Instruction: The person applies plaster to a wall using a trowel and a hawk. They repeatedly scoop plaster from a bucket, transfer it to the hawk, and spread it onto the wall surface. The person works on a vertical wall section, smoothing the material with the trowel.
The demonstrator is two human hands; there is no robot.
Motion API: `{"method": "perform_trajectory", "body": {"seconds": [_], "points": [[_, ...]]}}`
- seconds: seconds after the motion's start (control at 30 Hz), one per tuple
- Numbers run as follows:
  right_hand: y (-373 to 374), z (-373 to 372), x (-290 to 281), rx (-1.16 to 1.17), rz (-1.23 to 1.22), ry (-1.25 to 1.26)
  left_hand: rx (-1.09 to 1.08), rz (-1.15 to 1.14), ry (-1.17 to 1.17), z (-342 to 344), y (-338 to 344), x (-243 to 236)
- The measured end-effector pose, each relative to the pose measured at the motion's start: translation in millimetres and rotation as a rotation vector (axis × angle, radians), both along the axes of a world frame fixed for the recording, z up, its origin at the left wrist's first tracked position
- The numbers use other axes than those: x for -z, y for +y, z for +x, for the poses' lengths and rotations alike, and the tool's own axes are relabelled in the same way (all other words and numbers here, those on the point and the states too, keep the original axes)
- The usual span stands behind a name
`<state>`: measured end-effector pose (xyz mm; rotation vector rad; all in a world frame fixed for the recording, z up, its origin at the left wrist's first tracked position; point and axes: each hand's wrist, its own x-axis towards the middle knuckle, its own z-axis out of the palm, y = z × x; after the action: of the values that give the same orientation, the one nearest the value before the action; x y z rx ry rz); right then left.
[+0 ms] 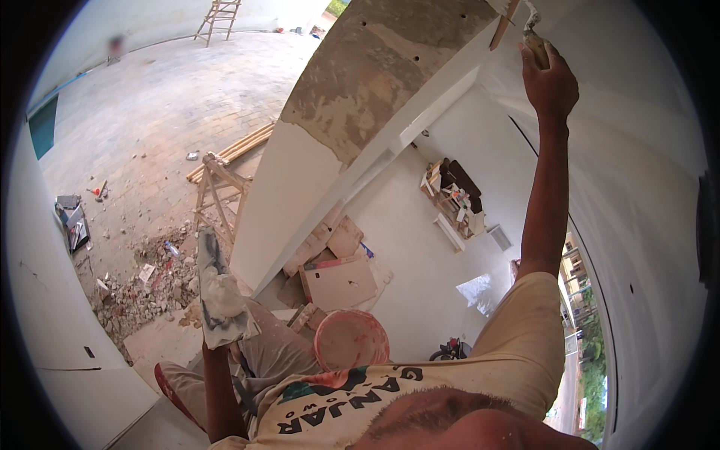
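Observation:
My right arm reaches up to the upper right, and my right hand (551, 86) is closed round the wooden handle of a trowel (536, 51). White plaster clings to the trowel's metal neck; its blade is cut off by the top edge. Beside it runs the wall band (375, 75), bare grey cement in its upper part and smooth white lower down. Low on the left, my left hand (214, 351) holds up a plasterer's hawk (212, 259) from beneath, its fingers mostly hidden. A pale heap of wet plaster (223, 295) lies on this smeared board.
A plaster-stained red bucket (352, 339) stands below me, near flat boards (341, 285). Rubble (169, 281), a wooden trestle (217, 187) and poles (244, 150) lie left of the wall band. Furniture (457, 195) stands across the white floor; a ladder (219, 19) leans far off.

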<state>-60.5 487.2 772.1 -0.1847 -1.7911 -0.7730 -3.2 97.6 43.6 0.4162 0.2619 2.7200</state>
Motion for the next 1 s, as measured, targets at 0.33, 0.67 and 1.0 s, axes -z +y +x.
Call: {"method": "perform_trajectory", "body": {"seconds": [0.33,0.67,1.0], "points": [[17.3,-90.3,1.0,0.147,-0.083,-0.156,0.006,0.003,0.023,-0.4,5.5,-10.2],[34.3,-179.3,-13.2,0.239,-0.208,-0.222,-0.039,-0.029,-0.036,3.8,-3.9,6.7],[29.8,-165.0,-12.7,0.084,-0.110,-0.090,-0.052,-0.041,-0.045,6.1,-5.4,8.2]]}}
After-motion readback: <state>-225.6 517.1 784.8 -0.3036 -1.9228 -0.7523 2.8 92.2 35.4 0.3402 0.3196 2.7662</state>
